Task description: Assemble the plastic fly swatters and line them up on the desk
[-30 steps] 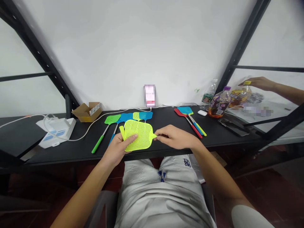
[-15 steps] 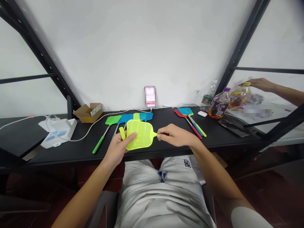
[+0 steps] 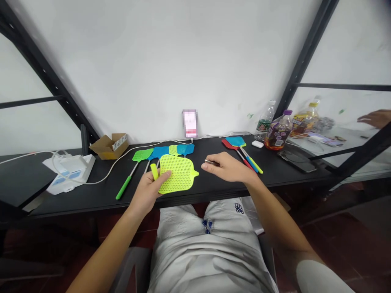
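My left hand (image 3: 148,188) is closed on a yellow fly swatter head (image 3: 176,174), thumb across its perforated face. A yellow handle (image 3: 154,171) sticks up between thumb and fingers of that hand. To the right, a small gap from the swatter head's pointed neck, is my right hand (image 3: 229,167). Its thumb and fingers close on a thin metal rod (image 3: 212,162), mostly hidden in the palm. Behind the left hand lie a green fly swatter (image 3: 143,155), blue fly swatters (image 3: 161,151) and a yellow one (image 3: 173,149).
Right of my hands lie red (image 3: 229,144) and blue fly swatters (image 3: 235,141). Bottles (image 3: 279,131), a white case (image 3: 257,144) and a dark phone (image 3: 296,161) sit farther right. A lit phone (image 3: 190,123) leans on the wall. Left are a cardboard box (image 3: 110,147) and power strip (image 3: 71,173).
My right hand has come away from the swatter head's neck, and a thin metal rod now shows in its fingers. At the far right, another person's hand has left a bottle.
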The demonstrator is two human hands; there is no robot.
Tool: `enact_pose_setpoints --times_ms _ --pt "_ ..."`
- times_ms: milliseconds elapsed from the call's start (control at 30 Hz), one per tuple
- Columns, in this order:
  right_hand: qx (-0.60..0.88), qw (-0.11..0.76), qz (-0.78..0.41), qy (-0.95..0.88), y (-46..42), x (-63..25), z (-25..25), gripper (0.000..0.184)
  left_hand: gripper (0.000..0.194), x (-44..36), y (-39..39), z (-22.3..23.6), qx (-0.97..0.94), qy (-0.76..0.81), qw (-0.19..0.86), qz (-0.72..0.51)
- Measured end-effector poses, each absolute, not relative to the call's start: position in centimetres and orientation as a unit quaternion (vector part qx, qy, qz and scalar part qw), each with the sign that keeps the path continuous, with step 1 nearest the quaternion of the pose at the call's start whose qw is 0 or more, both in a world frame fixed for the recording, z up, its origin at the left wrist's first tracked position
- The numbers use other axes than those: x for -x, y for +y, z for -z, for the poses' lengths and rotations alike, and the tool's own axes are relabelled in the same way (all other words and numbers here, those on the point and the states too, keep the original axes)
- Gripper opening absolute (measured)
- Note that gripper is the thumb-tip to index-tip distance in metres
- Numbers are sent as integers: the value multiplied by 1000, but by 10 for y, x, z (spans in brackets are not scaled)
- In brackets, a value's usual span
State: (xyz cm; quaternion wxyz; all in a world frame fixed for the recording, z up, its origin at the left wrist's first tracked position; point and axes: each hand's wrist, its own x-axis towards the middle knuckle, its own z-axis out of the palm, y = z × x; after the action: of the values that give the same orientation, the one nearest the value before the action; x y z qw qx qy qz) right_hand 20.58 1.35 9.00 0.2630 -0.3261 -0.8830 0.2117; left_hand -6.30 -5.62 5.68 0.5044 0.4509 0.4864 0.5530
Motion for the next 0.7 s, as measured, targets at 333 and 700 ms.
enact_pose_setpoints --times_ms 333,700 --pt "317 270 -236 -878 13 -200 -87 30 34 56 -63 -51 -544 459 491 -503" --pt "654 97 -93 -745 88 -235 -48 31 34 41 -70 -59 -648 484 481 -339"
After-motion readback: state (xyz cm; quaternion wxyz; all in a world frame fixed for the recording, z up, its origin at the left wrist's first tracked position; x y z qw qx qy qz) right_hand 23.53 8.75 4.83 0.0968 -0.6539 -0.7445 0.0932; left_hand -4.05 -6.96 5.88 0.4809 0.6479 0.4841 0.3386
